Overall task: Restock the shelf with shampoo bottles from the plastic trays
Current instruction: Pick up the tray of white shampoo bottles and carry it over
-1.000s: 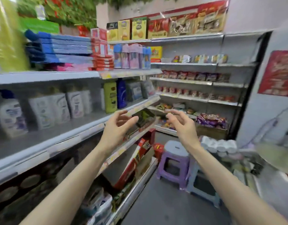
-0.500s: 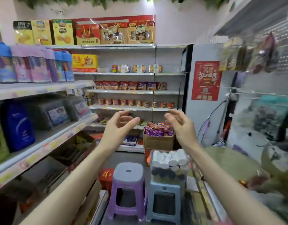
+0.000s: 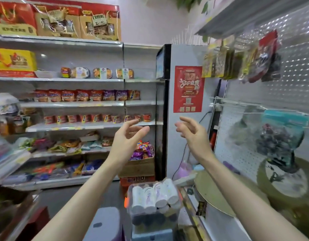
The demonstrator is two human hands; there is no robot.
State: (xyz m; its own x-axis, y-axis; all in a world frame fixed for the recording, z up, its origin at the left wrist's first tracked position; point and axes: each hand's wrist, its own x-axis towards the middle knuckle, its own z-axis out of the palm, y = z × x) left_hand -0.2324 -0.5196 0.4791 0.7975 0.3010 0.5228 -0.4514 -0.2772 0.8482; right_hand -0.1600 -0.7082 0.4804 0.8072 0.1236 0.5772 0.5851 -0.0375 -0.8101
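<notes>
Shampoo bottles (image 3: 153,195) lie in the plastic tray (image 3: 132,215) below; left hand (image 3: 126,136) and right hand (image 3: 190,133), grip wide and empty, should probably reach down next

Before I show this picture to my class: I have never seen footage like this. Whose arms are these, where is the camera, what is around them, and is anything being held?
There is no machine here. The camera is worn on a person's head and looks forward and down, so the two bare arms coming up from the bottom edge are the wearer's own. The left hand and the right hand are raised side by side, apart, with fingers relaxed, and they hold nothing.

Below the hands stands a clear plastic tray on a pale stool, with white bottles lying on top inside it.

Around them is a small shop: shelves of snack packets on the left and a red poster on a white cabinet straight ahead.
</notes>
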